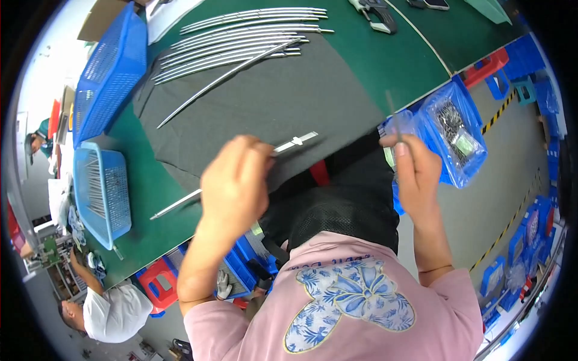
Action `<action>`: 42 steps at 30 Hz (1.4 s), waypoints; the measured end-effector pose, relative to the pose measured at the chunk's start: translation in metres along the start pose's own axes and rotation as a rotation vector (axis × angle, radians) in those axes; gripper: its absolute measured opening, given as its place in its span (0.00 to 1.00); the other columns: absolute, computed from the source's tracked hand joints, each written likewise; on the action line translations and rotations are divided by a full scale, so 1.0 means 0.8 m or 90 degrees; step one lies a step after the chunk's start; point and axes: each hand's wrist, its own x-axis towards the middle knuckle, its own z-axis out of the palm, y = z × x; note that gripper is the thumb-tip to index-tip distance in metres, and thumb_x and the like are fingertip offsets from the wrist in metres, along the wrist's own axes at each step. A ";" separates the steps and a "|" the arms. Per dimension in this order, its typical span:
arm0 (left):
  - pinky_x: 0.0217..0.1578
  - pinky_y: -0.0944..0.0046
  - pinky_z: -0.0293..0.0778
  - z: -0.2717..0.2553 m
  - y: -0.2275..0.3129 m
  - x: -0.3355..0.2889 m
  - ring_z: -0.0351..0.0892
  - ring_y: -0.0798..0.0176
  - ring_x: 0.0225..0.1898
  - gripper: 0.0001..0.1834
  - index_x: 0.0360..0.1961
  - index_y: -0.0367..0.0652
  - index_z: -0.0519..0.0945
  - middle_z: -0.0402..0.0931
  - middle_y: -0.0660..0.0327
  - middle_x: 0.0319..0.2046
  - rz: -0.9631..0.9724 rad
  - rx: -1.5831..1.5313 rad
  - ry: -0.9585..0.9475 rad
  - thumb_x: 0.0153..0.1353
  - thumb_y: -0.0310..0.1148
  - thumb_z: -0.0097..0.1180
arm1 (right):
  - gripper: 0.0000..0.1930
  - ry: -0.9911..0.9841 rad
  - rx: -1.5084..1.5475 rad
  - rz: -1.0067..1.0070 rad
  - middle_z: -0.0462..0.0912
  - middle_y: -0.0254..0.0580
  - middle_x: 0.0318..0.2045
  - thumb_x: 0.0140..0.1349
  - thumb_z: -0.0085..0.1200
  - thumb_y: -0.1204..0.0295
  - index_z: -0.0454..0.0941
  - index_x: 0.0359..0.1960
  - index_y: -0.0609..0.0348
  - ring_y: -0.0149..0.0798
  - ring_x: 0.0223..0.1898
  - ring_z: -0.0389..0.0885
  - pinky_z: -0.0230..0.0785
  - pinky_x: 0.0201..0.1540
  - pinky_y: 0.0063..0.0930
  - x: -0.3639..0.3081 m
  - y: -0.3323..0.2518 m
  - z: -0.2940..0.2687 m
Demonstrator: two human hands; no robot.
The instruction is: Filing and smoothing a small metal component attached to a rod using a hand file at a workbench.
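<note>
Left hand (236, 178): fingers closed around 1 silver rod (177, 204) | Right hand (416, 172): fingers pinching 1 thin blurred object (393, 114) | grey cloth (277, 90) on table (403, 57)

Co-worker (117, 314) in white, left; striped floor tape (499, 113), right

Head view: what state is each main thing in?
Left hand: closed around held rod
Right hand: pinching thin, blurred piece
Rod row: laid flat, side by side
Slanting rod: lying across several
Cloth: spread on green table
Light-blue basket: open, holding thin rods
Lined bin: open, holding small metal parts
</note>
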 end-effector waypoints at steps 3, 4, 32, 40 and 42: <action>0.25 0.62 0.71 0.024 0.026 -0.001 0.74 0.55 0.27 0.11 0.31 0.39 0.74 0.72 0.58 0.30 0.010 0.000 -0.006 0.42 0.21 0.56 | 0.08 -0.041 0.042 -0.042 0.77 0.44 0.22 0.61 0.47 0.74 0.78 0.38 0.61 0.39 0.20 0.76 0.64 0.23 0.27 -0.016 -0.004 0.013; 0.26 0.62 0.71 0.030 0.030 -0.003 0.73 0.56 0.27 0.12 0.32 0.39 0.75 0.71 0.58 0.29 -0.001 0.011 -0.005 0.41 0.21 0.56 | 0.08 -0.047 0.054 -0.039 0.77 0.44 0.21 0.61 0.48 0.74 0.78 0.39 0.61 0.39 0.20 0.76 0.64 0.23 0.27 -0.023 -0.009 0.018; 0.37 0.60 0.70 0.026 0.027 0.008 0.73 0.53 0.37 0.13 0.36 0.40 0.80 0.74 0.56 0.36 -0.063 -0.110 -0.021 0.45 0.25 0.63 | 0.21 -0.064 0.132 -0.013 0.81 0.50 0.38 0.56 0.47 0.81 0.70 0.54 0.63 0.36 0.24 0.81 0.69 0.27 0.22 -0.047 -0.017 0.036; 0.25 0.63 0.64 0.063 0.032 0.006 0.68 0.59 0.25 0.10 0.27 0.39 0.78 0.71 0.60 0.25 -0.083 -0.215 0.083 0.41 0.18 0.61 | 0.21 -0.064 0.137 -0.068 0.79 0.52 0.47 0.56 0.43 0.83 0.70 0.54 0.70 0.31 0.28 0.79 0.68 0.30 0.19 -0.046 -0.019 0.044; 0.24 0.63 0.64 0.064 0.029 0.005 0.68 0.58 0.24 0.10 0.26 0.39 0.78 0.70 0.60 0.25 -0.087 -0.219 0.095 0.40 0.18 0.61 | 0.21 -0.106 0.160 -0.045 0.78 0.53 0.47 0.57 0.43 0.83 0.70 0.54 0.70 0.35 0.33 0.82 0.70 0.34 0.20 -0.047 -0.023 0.043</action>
